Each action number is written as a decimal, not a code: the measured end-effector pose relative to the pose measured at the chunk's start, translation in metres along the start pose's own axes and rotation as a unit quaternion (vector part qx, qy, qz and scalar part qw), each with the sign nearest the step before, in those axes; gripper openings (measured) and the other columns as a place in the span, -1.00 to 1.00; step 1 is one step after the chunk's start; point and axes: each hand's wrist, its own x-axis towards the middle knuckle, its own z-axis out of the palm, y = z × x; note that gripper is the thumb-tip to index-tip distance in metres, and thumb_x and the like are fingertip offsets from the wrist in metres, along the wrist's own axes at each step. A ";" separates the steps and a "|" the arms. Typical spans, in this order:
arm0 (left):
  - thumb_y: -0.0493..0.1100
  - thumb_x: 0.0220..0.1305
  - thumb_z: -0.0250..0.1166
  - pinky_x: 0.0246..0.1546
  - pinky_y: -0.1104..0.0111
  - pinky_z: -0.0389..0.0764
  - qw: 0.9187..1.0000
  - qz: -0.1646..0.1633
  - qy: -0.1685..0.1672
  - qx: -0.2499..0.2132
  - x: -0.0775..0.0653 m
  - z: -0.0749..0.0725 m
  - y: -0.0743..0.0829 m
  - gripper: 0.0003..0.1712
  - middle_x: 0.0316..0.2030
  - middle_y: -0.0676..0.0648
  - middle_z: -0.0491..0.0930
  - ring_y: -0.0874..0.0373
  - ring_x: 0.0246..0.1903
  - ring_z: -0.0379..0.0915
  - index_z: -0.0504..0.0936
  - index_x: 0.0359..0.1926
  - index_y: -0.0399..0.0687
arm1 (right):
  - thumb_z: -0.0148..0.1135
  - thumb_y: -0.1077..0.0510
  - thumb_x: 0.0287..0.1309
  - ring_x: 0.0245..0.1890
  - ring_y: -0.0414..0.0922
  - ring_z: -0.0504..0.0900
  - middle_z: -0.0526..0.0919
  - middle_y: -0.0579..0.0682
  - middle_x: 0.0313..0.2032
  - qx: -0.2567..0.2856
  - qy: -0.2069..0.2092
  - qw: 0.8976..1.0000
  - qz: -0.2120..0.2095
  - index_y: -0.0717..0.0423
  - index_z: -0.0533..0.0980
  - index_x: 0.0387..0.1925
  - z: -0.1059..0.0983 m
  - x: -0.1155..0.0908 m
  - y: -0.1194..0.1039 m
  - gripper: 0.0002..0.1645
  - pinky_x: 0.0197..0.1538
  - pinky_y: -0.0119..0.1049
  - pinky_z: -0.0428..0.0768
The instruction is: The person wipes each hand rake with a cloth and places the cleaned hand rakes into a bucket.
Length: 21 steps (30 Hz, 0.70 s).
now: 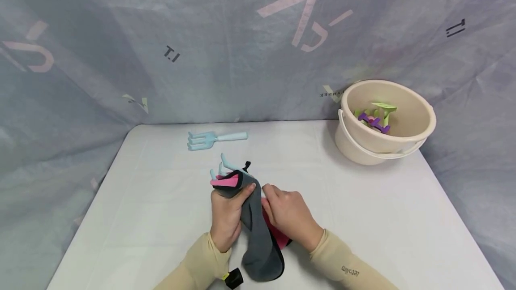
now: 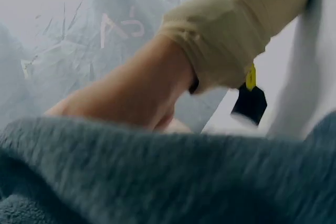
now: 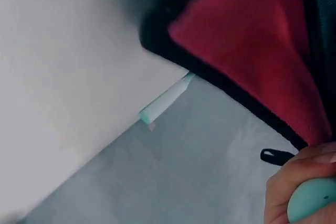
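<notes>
Near the front middle of the table, my left hand (image 1: 226, 218) grips a grey cloth (image 1: 260, 249) with a pink-red reverse, black edging and a black hanging loop. It is bunched around a light blue hand rake (image 1: 227, 162), whose curved tines stick out at the upper left. My right hand (image 1: 291, 216) is on the other side of the cloth, fingers curled around the rounded mint end of the rake's handle (image 3: 312, 200). Most of that handle is hidden by the cloth and fingers. In the left wrist view the cloth (image 2: 168, 171) covers the lower part and hides the fingers.
A second light blue hand rake (image 1: 217, 138) lies near the white table's (image 1: 161, 209) back edge. At the back right stands a cream bucket (image 1: 363, 147) with its handle down, holding green and purple pieces (image 1: 376, 120). A grey printed sheet (image 1: 225, 57) hangs behind.
</notes>
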 end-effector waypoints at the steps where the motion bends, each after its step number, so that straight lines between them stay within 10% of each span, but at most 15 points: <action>1: -0.40 0.05 0.59 -0.04 0.27 0.75 1.000 0.009 -0.004 0.022 0.002 -0.002 0.001 -0.48 -0.09 -0.12 0.71 0.07 -0.09 0.69 0.62 0.05 -0.30 | 0.20 0.17 0.42 -0.72 -0.26 0.37 0.34 -0.15 -0.64 0.019 -0.008 1.000 0.010 0.13 0.38 -0.32 -0.001 0.001 -0.001 -0.80 -0.61 -0.36 0.38; 5: -0.37 0.05 0.60 0.04 0.27 0.71 0.992 0.043 -0.075 0.090 0.012 -0.012 0.007 -0.48 -0.04 -0.11 0.73 0.07 -0.03 0.69 0.66 0.07 -0.24 | 0.11 0.20 0.52 -0.68 -0.38 0.23 0.24 -0.25 -0.66 0.177 -0.078 0.979 0.070 0.08 0.35 -0.37 -0.008 0.005 -0.002 -0.75 -0.55 -0.48 0.29; 9: -0.40 0.12 0.54 0.18 0.29 0.63 0.982 0.058 -0.146 0.104 0.015 -0.021 0.007 -0.43 0.04 -0.06 0.73 0.10 0.08 0.65 0.60 0.17 -0.22 | -0.08 0.13 0.64 -0.66 -0.43 0.20 0.24 -0.30 -0.65 0.341 -0.142 0.922 0.115 0.05 0.32 -0.41 -0.020 0.006 0.003 -0.64 -0.52 -0.51 0.28; 14: -0.44 0.13 0.50 0.20 0.31 0.62 0.987 0.058 -0.134 0.073 0.010 -0.017 0.001 -0.42 0.05 -0.05 0.71 0.11 0.10 0.64 0.55 0.19 -0.25 | -0.14 0.09 0.67 -0.68 -0.37 0.27 0.29 -0.23 -0.67 0.435 -0.164 0.874 0.142 0.10 0.34 -0.42 -0.029 0.009 0.007 -0.59 -0.55 -0.44 0.36; 21: -0.44 0.11 0.52 0.03 0.23 0.73 0.997 0.068 0.007 0.023 0.000 0.000 -0.008 -0.56 -0.05 -0.13 0.73 0.03 -0.01 0.70 0.64 0.04 -0.34 | 0.13 0.12 0.54 -0.66 -0.41 0.16 0.19 -0.28 -0.64 0.165 -0.046 0.982 0.084 0.08 0.41 -0.29 -0.014 0.007 -0.001 -0.80 -0.52 -0.52 0.24</action>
